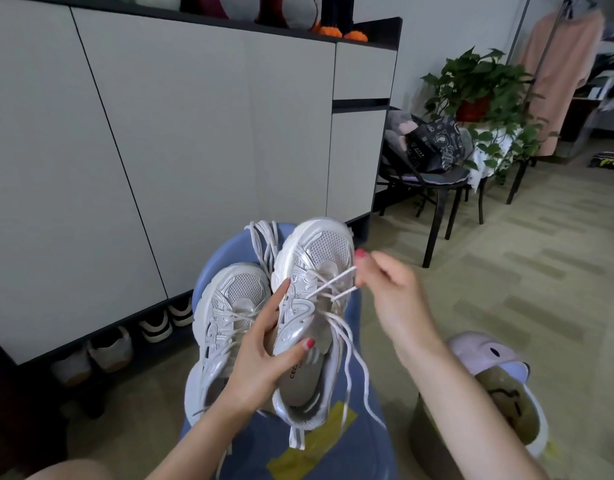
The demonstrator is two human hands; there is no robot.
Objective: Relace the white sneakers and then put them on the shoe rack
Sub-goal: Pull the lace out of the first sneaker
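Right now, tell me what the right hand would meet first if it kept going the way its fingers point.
Probably the toe of the right-hand white sneaker; the right hand points left at it, though depth is unclear.

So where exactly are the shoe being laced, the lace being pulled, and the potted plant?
shoe being laced (316,258): head view, on its mesh toe.
lace (333,276): head view, on the taut strand beside the right hand's fingertips.
potted plant (473,109): head view, on its red pot.

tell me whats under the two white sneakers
Both white sneakers rest on a blue stool with yellowish tape strips on its seat. The seat directly beneath the soles is covered, as are the stool's legs.
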